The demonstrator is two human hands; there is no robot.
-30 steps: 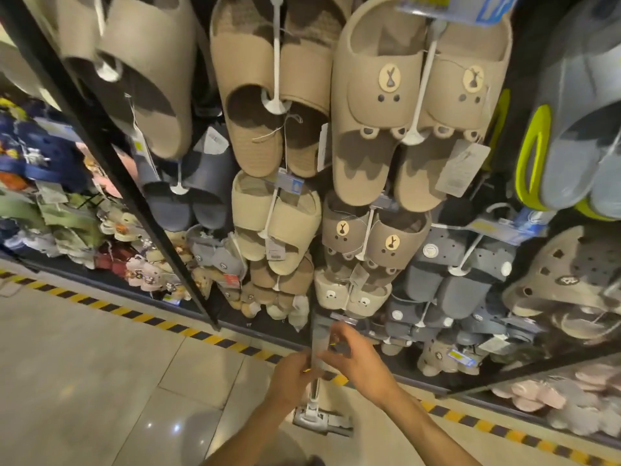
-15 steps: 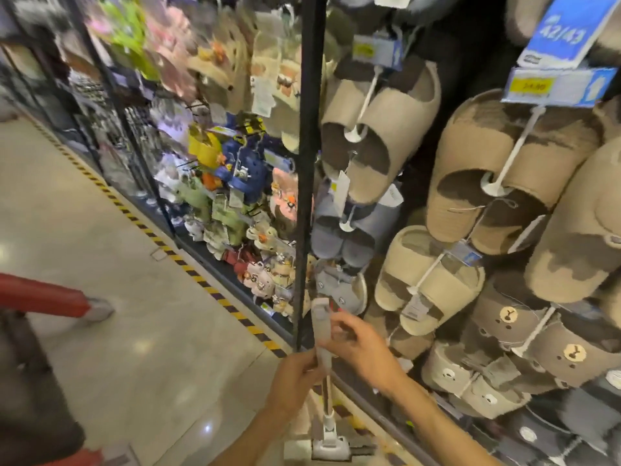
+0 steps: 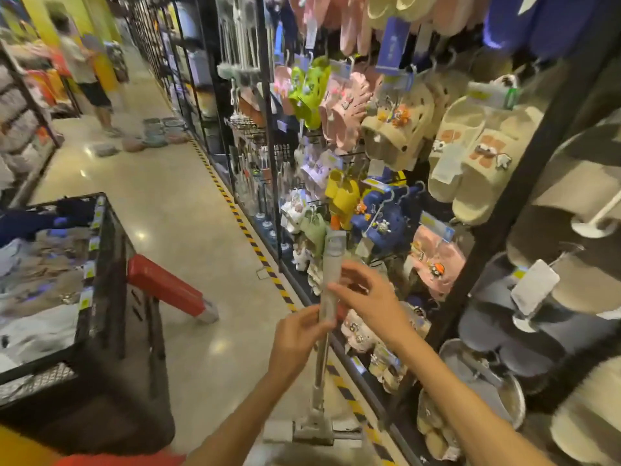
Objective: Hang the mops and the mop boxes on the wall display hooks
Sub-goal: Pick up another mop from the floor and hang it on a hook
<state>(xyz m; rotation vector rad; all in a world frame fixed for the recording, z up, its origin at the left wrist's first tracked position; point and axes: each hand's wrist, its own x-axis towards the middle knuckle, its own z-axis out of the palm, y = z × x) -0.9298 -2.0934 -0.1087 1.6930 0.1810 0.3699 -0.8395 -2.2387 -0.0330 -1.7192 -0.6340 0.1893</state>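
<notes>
Hanging slippers (image 3: 477,153) on the wall rack, black cart (image 3: 100,297) beside the aisle.

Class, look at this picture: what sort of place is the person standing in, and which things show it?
Most likely a shop aisle: slippers hang on tagged wall display hooks, a black stock cart stands nearby, and hazard tape edges the floor.

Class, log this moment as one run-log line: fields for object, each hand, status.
object: mop upright | left hand: grips handle | right hand: fingers at upper handle | status: not yet hung
</notes>
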